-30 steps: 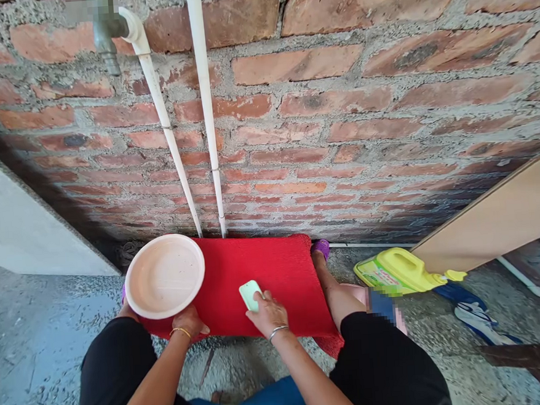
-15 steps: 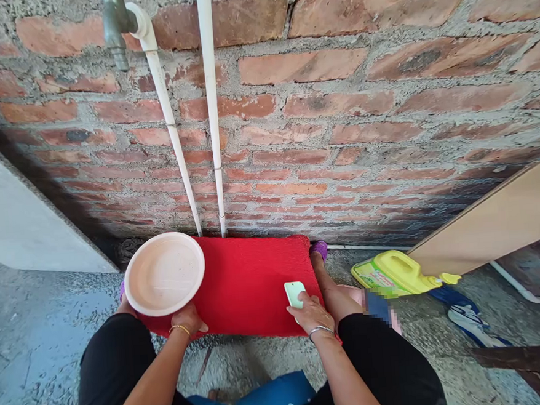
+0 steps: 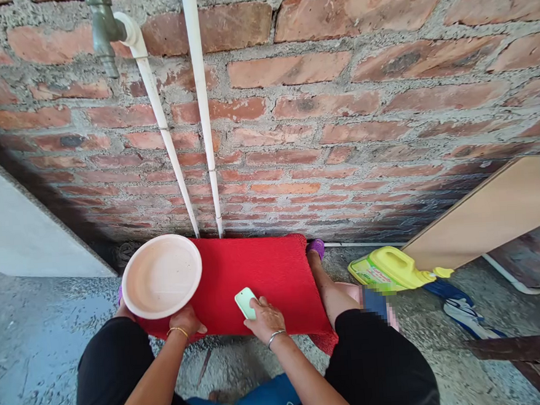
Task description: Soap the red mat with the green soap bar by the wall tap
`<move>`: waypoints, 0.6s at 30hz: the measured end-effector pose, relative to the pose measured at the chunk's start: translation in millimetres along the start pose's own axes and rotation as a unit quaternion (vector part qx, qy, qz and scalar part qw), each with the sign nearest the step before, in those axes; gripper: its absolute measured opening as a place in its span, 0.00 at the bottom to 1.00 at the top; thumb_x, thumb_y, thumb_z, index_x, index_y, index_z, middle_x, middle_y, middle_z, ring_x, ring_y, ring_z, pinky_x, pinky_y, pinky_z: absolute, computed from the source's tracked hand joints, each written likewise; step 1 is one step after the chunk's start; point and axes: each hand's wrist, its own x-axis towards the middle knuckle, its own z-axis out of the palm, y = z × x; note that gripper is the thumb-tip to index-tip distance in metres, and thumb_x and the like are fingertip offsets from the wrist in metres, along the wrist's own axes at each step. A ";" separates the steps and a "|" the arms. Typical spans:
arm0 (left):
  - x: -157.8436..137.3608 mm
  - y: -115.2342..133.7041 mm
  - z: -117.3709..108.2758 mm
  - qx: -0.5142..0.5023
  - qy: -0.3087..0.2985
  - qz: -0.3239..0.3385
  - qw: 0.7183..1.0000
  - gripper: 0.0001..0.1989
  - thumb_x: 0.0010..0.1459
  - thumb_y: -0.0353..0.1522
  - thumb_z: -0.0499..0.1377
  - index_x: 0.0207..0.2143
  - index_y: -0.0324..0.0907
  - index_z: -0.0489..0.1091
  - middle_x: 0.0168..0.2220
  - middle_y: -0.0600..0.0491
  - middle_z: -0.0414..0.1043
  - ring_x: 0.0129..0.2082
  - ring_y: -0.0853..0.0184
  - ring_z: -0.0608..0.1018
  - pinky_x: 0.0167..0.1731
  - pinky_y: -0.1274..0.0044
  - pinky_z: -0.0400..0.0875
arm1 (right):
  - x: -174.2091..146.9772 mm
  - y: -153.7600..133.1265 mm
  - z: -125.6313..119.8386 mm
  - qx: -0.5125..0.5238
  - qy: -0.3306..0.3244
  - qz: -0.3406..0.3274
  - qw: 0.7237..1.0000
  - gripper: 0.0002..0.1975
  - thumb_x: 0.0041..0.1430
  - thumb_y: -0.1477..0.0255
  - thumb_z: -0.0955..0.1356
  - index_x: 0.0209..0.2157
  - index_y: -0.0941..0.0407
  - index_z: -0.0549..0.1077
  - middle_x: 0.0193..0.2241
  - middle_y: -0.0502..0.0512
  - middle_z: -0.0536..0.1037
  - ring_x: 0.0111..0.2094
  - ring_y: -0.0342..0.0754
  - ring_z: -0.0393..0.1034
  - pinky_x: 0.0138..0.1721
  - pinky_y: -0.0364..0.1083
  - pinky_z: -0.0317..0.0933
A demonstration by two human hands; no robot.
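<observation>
A red cloth (image 3: 255, 259) lies spread over a low flat surface in front of my legs. At its left end sits a shallow pale pink basin (image 3: 162, 276). My left hand (image 3: 186, 321) is at the basin's near rim, by the cloth's front edge; its thumb points right, and the rim hides its other fingers. My right hand (image 3: 265, 319) grips a pale green scrub brush (image 3: 246, 303) with a small hole near its far end. The brush rests back up on the middle of the cloth, hiding its underside.
A grey-green tap (image 3: 103, 32) and white pipes (image 3: 202, 108) run along the brick wall (image 3: 291, 108). A yellow detergent jug (image 3: 386, 270) lies on the ground at right, near a leaning board (image 3: 496, 205) and a shoe (image 3: 470, 318). A pale slab (image 3: 26, 226) stands at left.
My right hand has moved left across the cloth with the scrub brush, from the right end to the middle. A cloth corner at front right now shows. My left hand stays by the basin.
</observation>
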 end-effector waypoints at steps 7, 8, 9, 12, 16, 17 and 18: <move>-5.0 4.2 -5.4 0.031 -0.019 0.004 0.999 0.31 0.34 0.35 0.68 0.45 0.37 0.72 0.48 0.39 0.75 0.50 0.52 0.76 0.47 0.69 0.72 | -2.3 63.1 -36.4 0.024 -0.012 0.107 0.994 0.18 0.56 0.61 0.65 0.48 0.51 0.67 0.46 0.58 0.70 0.45 0.51 0.72 0.42 0.48 0.62; -6.5 5.0 -7.0 0.034 -0.021 0.005 0.999 0.31 0.34 0.35 0.67 0.46 0.36 0.72 0.49 0.39 0.75 0.50 0.52 0.76 0.47 0.70 0.72 | -2.7 67.2 -40.8 0.027 -0.013 0.121 0.992 0.18 0.57 0.61 0.64 0.48 0.52 0.67 0.46 0.59 0.70 0.45 0.51 0.72 0.42 0.48 0.62; -7.9 5.8 -8.5 0.035 -0.025 0.004 0.999 0.32 0.34 0.35 0.67 0.46 0.36 0.72 0.49 0.39 0.75 0.50 0.52 0.76 0.47 0.70 0.72 | -2.9 67.7 -44.1 0.026 -0.013 0.126 0.992 0.19 0.57 0.60 0.64 0.48 0.52 0.67 0.46 0.59 0.70 0.45 0.51 0.72 0.42 0.48 0.62; -10.8 7.5 -12.4 0.027 -0.038 -0.004 0.999 0.33 0.34 0.35 0.68 0.47 0.35 0.71 0.49 0.38 0.74 0.51 0.52 0.75 0.48 0.70 0.71 | -0.2 47.3 -47.2 0.017 0.001 0.101 0.995 0.20 0.57 0.59 0.63 0.49 0.52 0.66 0.46 0.59 0.70 0.45 0.52 0.71 0.41 0.47 0.61; -9.3 7.2 -12.2 0.024 -0.043 -0.011 0.999 0.34 0.34 0.36 0.68 0.48 0.35 0.71 0.51 0.38 0.73 0.52 0.52 0.75 0.48 0.70 0.71 | 10.1 -14.8 -40.7 0.013 0.007 0.009 1.000 0.20 0.54 0.59 0.66 0.48 0.51 0.67 0.46 0.58 0.71 0.45 0.52 0.71 0.42 0.47 0.61; -7.9 6.5 -10.9 0.025 -0.045 -0.010 0.999 0.35 0.34 0.36 0.68 0.48 0.36 0.71 0.51 0.38 0.73 0.52 0.52 0.75 0.48 0.70 0.71 | 12.9 -32.6 -38.1 0.011 0.008 -0.020 1.000 0.20 0.53 0.60 0.67 0.47 0.51 0.68 0.47 0.58 0.71 0.46 0.52 0.71 0.42 0.47 0.60; -6.2 5.6 -9.2 0.025 -0.044 -0.008 0.999 0.35 0.34 0.37 0.69 0.48 0.36 0.70 0.51 0.38 0.73 0.52 0.52 0.75 0.48 0.69 0.71 | 15.6 -49.9 -35.5 0.007 0.009 -0.048 0.999 0.20 0.53 0.61 0.67 0.47 0.51 0.68 0.47 0.58 0.71 0.46 0.52 0.71 0.43 0.47 0.60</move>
